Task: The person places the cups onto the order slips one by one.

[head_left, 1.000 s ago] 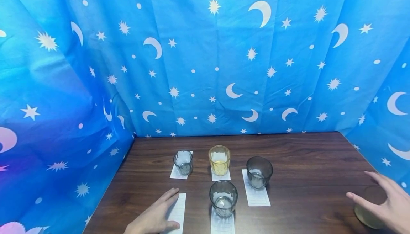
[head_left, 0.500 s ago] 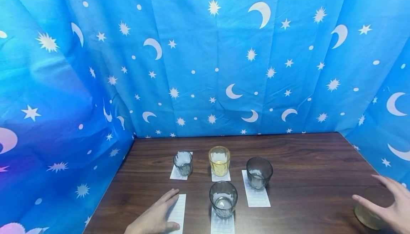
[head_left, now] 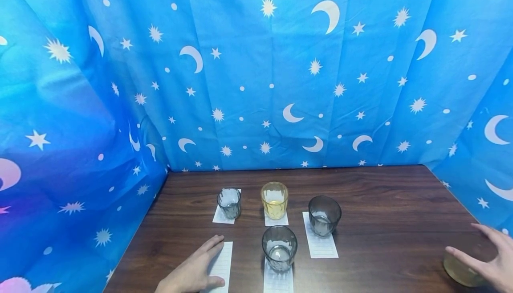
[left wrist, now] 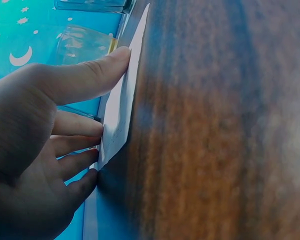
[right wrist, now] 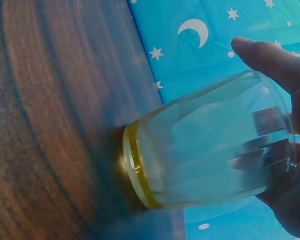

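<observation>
At the lower left of the head view, my left hand (head_left: 191,267) lies with relaxed fingers beside a white paper slip (head_left: 224,259). The left wrist view shows its thumb (left wrist: 97,75) over the slip and the other fingertips by its edge. A yellow-tinted drinking glass (right wrist: 200,150) stands upright on the table at the far right. My right hand (head_left: 494,259) is spread loosely about its upper part. The right wrist view has the thumb lifted off the rim, with fingers partly seen through the glass.
On the brown table (head_left: 380,195), a small grey glass (head_left: 229,204), a yellow glass (head_left: 274,201), a dark grey glass (head_left: 324,217) and a larger grey glass (head_left: 279,249) stand on paper slips. A blue curtain (head_left: 240,70) closes off the back and sides.
My right hand has drawn a little to the right, and the glass beside it has stayed in place. My left hand and the other glasses look the same.
</observation>
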Motion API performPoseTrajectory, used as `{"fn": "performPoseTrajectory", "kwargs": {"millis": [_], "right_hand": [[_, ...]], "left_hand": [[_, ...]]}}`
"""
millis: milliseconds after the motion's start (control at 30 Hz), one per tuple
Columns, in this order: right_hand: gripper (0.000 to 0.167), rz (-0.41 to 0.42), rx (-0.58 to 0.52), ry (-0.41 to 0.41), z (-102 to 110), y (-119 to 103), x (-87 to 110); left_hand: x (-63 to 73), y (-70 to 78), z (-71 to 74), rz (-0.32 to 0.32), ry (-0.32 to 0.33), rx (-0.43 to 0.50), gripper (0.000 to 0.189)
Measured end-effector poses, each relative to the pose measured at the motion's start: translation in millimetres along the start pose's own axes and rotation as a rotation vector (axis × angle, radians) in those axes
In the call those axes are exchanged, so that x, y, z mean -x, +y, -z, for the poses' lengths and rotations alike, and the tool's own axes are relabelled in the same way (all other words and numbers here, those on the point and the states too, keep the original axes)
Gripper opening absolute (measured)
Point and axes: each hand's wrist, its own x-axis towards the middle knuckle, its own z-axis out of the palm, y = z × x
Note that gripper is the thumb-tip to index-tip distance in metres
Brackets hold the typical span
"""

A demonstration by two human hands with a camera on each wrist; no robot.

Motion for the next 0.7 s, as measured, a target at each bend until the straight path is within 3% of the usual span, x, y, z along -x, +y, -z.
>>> {"fn": "performPoseTrajectory", "kwargs": {"millis": [333, 567, 700], "right_hand": [[0.094, -0.130, 0.036, -0.063, -4, -4, -0.4], [0.076, -0.089, 0.012, -0.024, -6, -12, 0.5], [0.076, -0.077, 0.042, -0.034, -7, -15, -1.5]], "left_hand": [[-0.9, -1.0, 0.3, -0.013, 0.032, -0.019, 0.093], [-1.0, -0.2, -1.0, 0.008, 0.000, 0.009, 0.094], [0.6, -1.4, -0.7, 0.001, 0.005, 0.006, 0.094]]}}
